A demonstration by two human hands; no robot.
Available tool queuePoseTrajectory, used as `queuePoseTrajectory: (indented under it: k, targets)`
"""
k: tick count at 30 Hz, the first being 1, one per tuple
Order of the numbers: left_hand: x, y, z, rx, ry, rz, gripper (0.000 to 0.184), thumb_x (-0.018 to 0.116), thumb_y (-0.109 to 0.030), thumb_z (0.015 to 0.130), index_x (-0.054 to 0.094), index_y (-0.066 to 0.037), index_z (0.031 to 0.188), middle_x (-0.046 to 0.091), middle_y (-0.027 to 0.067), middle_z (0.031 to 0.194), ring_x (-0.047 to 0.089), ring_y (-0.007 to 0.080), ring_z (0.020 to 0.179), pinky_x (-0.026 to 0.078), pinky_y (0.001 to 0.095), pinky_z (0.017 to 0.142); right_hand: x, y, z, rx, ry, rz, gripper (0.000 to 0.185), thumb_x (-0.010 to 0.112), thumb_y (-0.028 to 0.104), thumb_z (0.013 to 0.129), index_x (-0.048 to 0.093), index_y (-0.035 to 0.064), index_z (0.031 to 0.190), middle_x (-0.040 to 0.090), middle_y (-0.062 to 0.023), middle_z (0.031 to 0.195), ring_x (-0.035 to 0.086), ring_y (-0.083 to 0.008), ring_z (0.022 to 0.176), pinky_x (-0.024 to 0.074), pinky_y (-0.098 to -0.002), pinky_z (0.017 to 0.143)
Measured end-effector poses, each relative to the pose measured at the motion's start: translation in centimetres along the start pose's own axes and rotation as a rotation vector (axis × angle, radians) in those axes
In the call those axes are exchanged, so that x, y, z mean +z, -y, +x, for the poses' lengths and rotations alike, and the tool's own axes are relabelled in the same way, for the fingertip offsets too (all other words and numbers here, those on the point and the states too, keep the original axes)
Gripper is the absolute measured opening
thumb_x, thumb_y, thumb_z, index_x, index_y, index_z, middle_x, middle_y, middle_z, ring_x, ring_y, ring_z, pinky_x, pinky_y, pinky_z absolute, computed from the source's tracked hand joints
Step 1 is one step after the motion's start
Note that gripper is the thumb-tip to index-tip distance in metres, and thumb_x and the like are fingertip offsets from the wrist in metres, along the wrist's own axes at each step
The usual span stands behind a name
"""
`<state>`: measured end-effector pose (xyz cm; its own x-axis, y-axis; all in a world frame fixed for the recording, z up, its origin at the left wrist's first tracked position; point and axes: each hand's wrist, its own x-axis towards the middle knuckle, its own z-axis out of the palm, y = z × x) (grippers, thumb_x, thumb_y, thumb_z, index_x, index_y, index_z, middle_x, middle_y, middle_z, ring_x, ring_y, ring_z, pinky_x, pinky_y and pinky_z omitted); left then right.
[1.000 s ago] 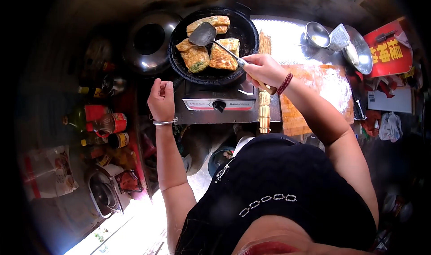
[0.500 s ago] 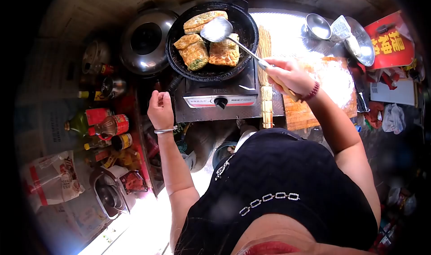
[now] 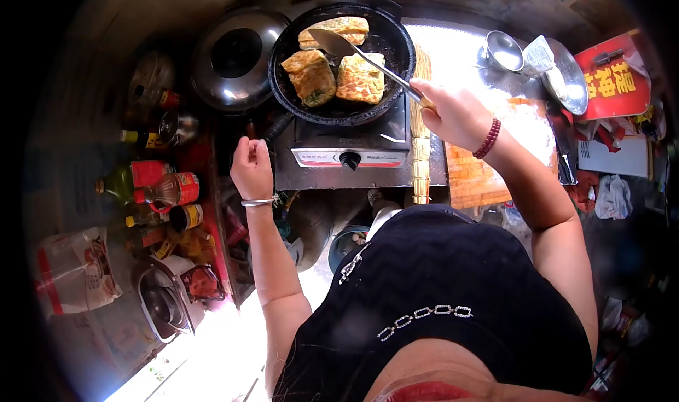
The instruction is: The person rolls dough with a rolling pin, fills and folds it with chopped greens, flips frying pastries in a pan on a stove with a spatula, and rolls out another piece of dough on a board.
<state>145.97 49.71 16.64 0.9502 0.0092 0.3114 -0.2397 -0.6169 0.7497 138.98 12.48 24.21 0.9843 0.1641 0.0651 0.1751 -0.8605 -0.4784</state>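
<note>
My right hand [image 3: 456,114] is closed around the wooden handle of a metal spatula [image 3: 382,68]. Its rounded head is tilted over the black frying pan [image 3: 404,84], between the folded pancakes. One pancake [image 3: 346,28] lies at the back, a browned one with green filling [image 3: 310,78] at the front left, another [image 3: 361,78] at the front right. My left hand [image 3: 252,169] has curled fingers beside the end of the pan's black handle [image 3: 280,126], apparently not gripping it. The pan sits on a gas stove [image 3: 348,159].
Left of the pan stands a domed metal lid [image 3: 235,62]. Several bottles [image 3: 177,190] line the left side. A straw brush [image 3: 421,151] lies between the stove and a floury wooden board [image 3: 470,179]. Metal bowls [image 3: 504,50] stand at the back right.
The spatula head has turned from showing its broad shiny face to a slanted, darker side, shifting slightly left. My right hand has moved up a little. The view has shifted slightly.
</note>
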Motion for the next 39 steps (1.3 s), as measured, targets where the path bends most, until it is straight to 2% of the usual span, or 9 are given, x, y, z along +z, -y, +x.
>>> queuePoseTrajectory:
  k: [2, 7, 14, 23, 26, 27, 30, 33, 39]
  targets:
    - [0.0, -1.3, 1.2, 0.068, -0.017, 0.020, 0.014, 0.064, -0.012, 0.090, 0.058, 0.001, 0.088, 0.063, 0.0067, 0.076, 0.059, 0.0132, 0.066, 0.049, 0.0272, 0.064, 0.7, 0.0, 0.6, -0.019, 0.009, -0.111, 0.034, 0.058, 0.007, 0.083, 0.057, -0.0003, 0.116, 0.065, -0.0207, 0.077, 0.067, -0.0343, 0.075, 0.0530, -0.0428, 0.067]
    - [1.2, -3.2, 4.8, 0.179, 0.018, 0.011, 0.013, 0.064, -0.011, 0.088, 0.058, 0.001, 0.085, 0.062, 0.0096, 0.077, 0.062, 0.0205, 0.068, 0.050, 0.0305, 0.064, 2.0, 0.0, 1.5, 0.018, 0.131, -0.258, 0.046, 0.057, 0.009, 0.085, 0.049, 0.0025, 0.130, 0.063, -0.0161, 0.089, 0.066, -0.0311, 0.080, 0.0534, -0.0404, 0.067]
    - [2.7, -3.1, 6.4, 0.223, 0.038, 0.015, 0.015, 0.065, -0.012, 0.087, 0.059, 0.001, 0.086, 0.064, 0.0108, 0.079, 0.063, 0.0229, 0.070, 0.050, 0.0327, 0.065, 5.5, -1.3, 2.7, 0.011, -0.001, -0.207, 0.052, 0.055, 0.008, 0.083, 0.046, 0.0049, 0.135, 0.061, -0.0165, 0.088, 0.063, -0.0317, 0.075, 0.0522, -0.0401, 0.066]
    - [3.1, -2.4, 7.9, 0.250, 0.117, 0.114, 0.015, 0.064, -0.013, 0.085, 0.060, 0.001, 0.088, 0.065, 0.0129, 0.080, 0.063, 0.0282, 0.073, 0.051, 0.0374, 0.070, 2.6, 0.4, 1.2, -0.083, -0.012, -0.254, 0.045, 0.058, 0.009, 0.084, 0.050, 0.0016, 0.128, 0.063, -0.0148, 0.083, 0.065, -0.0301, 0.071, 0.0531, -0.0389, 0.061]
    - [5.3, -0.6, 10.6, 0.287, 0.206, 0.263, 0.025, 0.063, -0.017, 0.087, 0.063, 0.002, 0.104, 0.069, 0.0140, 0.088, 0.066, 0.0264, 0.074, 0.052, 0.0326, 0.070, 2.6, 0.0, 1.8, -0.106, -0.040, -0.262, 0.046, 0.059, 0.010, 0.084, 0.050, 0.0023, 0.128, 0.063, -0.0141, 0.082, 0.065, -0.0293, 0.070, 0.0529, -0.0379, 0.060]
    - [5.8, -1.8, 11.4, 0.281, 0.271, 0.323, 0.022, 0.057, -0.015, 0.088, 0.064, 0.000, 0.102, 0.068, 0.0177, 0.092, 0.065, 0.0341, 0.083, 0.051, 0.0388, 0.076, 2.7, -0.2, 2.0, -0.114, -0.047, -0.259, 0.046, 0.059, 0.010, 0.084, 0.050, 0.0026, 0.128, 0.063, -0.0139, 0.082, 0.065, -0.0290, 0.070, 0.0528, -0.0376, 0.060]
    - [10.3, 0.8, 14.9, 0.507, 0.217, 0.436, 0.015, 0.053, -0.012, 0.085, 0.064, -0.006, 0.093, 0.065, 0.0180, 0.088, 0.061, 0.0364, 0.091, 0.049, 0.0457, 0.080, 2.4, -0.2, 1.5, -0.132, -0.086, -0.195, 0.047, 0.059, 0.009, 0.083, 0.051, 0.0038, 0.129, 0.063, -0.0138, 0.082, 0.065, -0.0286, 0.070, 0.0526, -0.0369, 0.059]
    - [11.7, -1.8, 16.4, 0.390, 0.458, 0.716, 0.022, 0.050, -0.011, 0.085, 0.066, -0.009, 0.101, 0.066, 0.0182, 0.094, 0.059, 0.0345, 0.102, 0.048, 0.0436, 0.088, 2.2, -0.1, 0.4, -0.115, -0.121, -0.136, 0.049, 0.060, 0.007, 0.081, 0.051, 0.0049, 0.129, 0.062, -0.0138, 0.082, 0.064, -0.0287, 0.069, 0.0529, -0.0371, 0.060]
    - [13.4, -1.4, 17.6, 0.477, 0.557, 0.844, 0.017, 0.053, -0.011, 0.084, 0.066, -0.010, 0.095, 0.068, 0.0136, 0.097, 0.059, 0.0307, 0.103, 0.046, 0.0415, 0.087, 1.2, -0.4, -2.5, -0.097, -0.189, -0.027, 0.054, 0.062, 0.004, 0.078, 0.051, 0.0058, 0.130, 0.061, -0.0126, 0.082, 0.062, -0.0290, 0.069, 0.0525, -0.0377, 0.060]
